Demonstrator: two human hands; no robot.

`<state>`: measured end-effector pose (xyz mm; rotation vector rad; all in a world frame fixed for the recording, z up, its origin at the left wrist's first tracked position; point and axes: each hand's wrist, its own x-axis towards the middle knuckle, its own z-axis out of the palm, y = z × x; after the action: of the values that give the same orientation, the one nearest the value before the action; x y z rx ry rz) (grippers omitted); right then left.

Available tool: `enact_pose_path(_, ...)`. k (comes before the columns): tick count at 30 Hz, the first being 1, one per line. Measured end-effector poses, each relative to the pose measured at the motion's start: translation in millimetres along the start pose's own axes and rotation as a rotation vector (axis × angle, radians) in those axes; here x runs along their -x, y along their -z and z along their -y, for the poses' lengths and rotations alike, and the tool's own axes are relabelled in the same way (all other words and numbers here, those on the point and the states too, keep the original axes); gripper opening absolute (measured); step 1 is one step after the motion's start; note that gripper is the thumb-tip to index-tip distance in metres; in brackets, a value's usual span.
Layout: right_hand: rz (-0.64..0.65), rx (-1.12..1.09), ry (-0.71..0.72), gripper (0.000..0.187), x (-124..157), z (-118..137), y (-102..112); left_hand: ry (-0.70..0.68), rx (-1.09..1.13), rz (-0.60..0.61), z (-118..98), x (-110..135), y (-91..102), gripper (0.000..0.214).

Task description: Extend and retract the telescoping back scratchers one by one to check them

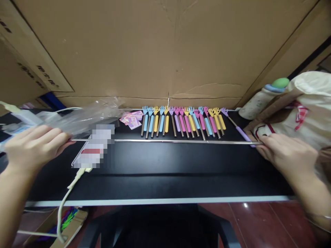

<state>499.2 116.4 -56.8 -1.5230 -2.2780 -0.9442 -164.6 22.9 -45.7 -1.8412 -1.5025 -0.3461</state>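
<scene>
A long thin metal rod (165, 141) stretches across the black table (160, 165), a telescopic back scratcher pulled out to full length. My left hand (33, 146) is closed on its left end. My right hand (284, 153) pinches its purple handle (243, 134) at the right end. Behind the rod lies a row of several collapsed back scratchers (183, 122) with blue, yellow, pink and purple grips and small hand-shaped heads. One purple scratcher (229, 117) lies slanted at the row's right end.
A phone (93, 150) with a white cable (64, 203) lies left of centre. A clear plastic bag (85, 115) and pink cards (131, 120) sit behind. A bottle (261, 98) and a cloth bag (300, 106) stand at the right. Cardboard boxes (165, 48) wall the back.
</scene>
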Motion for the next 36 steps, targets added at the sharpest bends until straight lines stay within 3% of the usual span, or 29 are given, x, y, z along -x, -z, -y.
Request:
enact_pose_path(8, 0.167, -0.204, -0.039, 0.056, -3.5, -16.5, -7.5, -0.14, -0.001, 0.054, -17.2, -2.3, 4.8, 0.027)
enact_pose_path(12, 0.091, -0.191, 0.03, 0.054, -4.7, -14.4, -9.7, -0.164, -0.083, 0.045, -17.2, -2.1, 6.0, 0.026)
enact_pose_path(16, -0.003, -0.095, 0.17, 0.055, -24.4, 39.3, 8.2, -0.316, -0.115, -0.049, -40.6, -16.4, 3.7, 0.018)
enact_pose_path(19, -0.105, -0.088, 0.352, 0.047, -44.2, 103.9, 30.4, -0.481, -0.065, -0.115, -87.6, -40.0, 5.6, 0.019)
enact_pose_path(22, -0.173, -0.133, 0.415, 0.04, -56.1, 153.3, 50.7, -0.501, 0.049, -0.134, -133.6, -59.6, 13.2, 0.028)
enact_pose_path(25, -0.189, -0.119, 0.38, 0.037, -57.5, 174.9, 61.4, -0.449, 0.118, -0.105, -159.9, -65.1, 23.7, 0.027)
enact_pose_path(30, -0.134, -0.213, 0.404, 0.033, -50.1, 197.8, 62.0, -0.479, 0.24, -0.017, -183.2, -63.4, 36.9, 0.022)
enact_pose_path(36, -0.107, -0.243, 0.362, 0.031, -57.2, 222.0, 58.7, -0.481, 0.301, 0.011, -203.3, -77.4, 27.4, 0.021)
